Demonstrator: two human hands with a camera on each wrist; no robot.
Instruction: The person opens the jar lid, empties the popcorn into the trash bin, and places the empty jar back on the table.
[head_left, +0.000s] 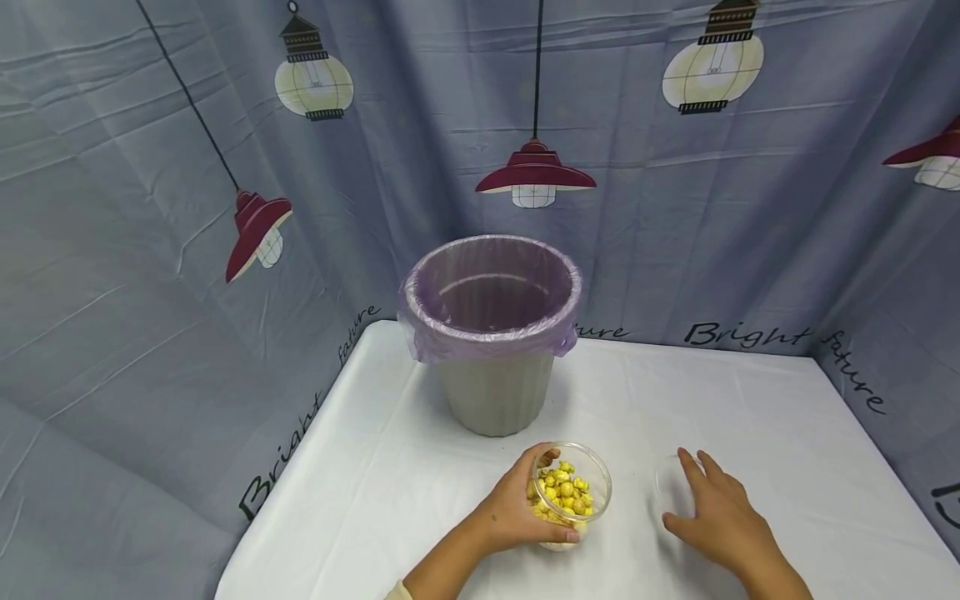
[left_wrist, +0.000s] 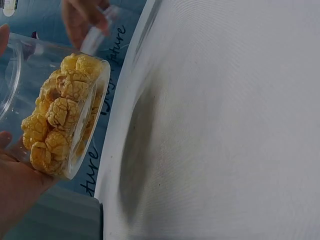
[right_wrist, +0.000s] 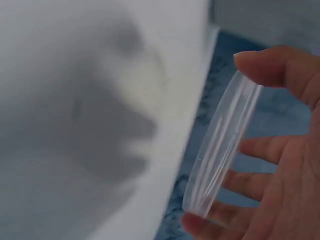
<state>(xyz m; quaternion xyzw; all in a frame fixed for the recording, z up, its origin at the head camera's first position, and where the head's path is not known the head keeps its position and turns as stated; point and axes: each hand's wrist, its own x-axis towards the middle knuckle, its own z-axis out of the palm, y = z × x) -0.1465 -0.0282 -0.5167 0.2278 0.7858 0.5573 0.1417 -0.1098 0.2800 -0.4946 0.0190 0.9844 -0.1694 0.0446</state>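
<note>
My left hand (head_left: 517,512) grips a clear round plastic jar (left_wrist: 37,70) by its side. The jar's mouth is uncovered, and yellow popcorn (head_left: 562,492) fills its lower part. In the left wrist view the jar's base stands off the white cloth, with a shadow beside it. Off to the right of the jar, my right hand (head_left: 720,521) holds a clear shallow lid (right_wrist: 222,145) by its edge. The thumb is at one end of the lid and the fingertips are at the other, as the right wrist view shows.
A grey bin (head_left: 495,396) lined with a purple plastic bag (head_left: 427,342) stands behind the jar. White cloth covers the table (head_left: 675,383). A blue-grey curtain (head_left: 630,250) printed with lamps hangs along the back and sides.
</note>
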